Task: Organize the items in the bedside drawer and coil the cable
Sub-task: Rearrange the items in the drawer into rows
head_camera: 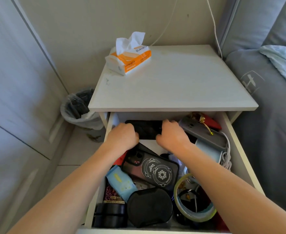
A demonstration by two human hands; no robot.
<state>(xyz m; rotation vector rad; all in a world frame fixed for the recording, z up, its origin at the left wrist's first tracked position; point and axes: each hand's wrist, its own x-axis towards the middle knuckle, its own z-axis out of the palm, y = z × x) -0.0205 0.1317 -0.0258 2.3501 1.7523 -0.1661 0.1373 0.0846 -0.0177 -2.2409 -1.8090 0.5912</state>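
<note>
Nearest of all, both bare forearms reach forward over the open drawer (pixel 238 149), crossing a jumble of cases and tape. Just behind the left wrist sits a dark phone case with snowflake discs (pixel 153 168); further back toward the elbow are a blue packet (pixel 120 181) and a black oval case (pixel 149 206). Behind the right forearm lies a roll of clear tape (pixel 194 198). The left hand (pixel 122 135) and right hand (pixel 171 134) each curl their fingers around an end of a flat black object (pixel 146 130), probably a phone or case, at the far end of the drawer, partly under the nightstand top (pixel 172 81). Their fingertips are tucked out of sight, so how deep the grip goes I cannot tell. The white cable (pixel 226 157) is bunched loosely against the drawer wall, well to the outside of the right hand, past a grey case (pixel 204 132) (with a pale blue roll (pixel 208 149) between). To do this step well, I judge the black object should be lifted level with even pressure from both hands and drawn toward the body before rising, so it clears the overhang. Keeping the right wrist high would avoid dragging the grey case. The cable looks untouched; coiling it likely comes easier once space opens beside the hands.
</note>
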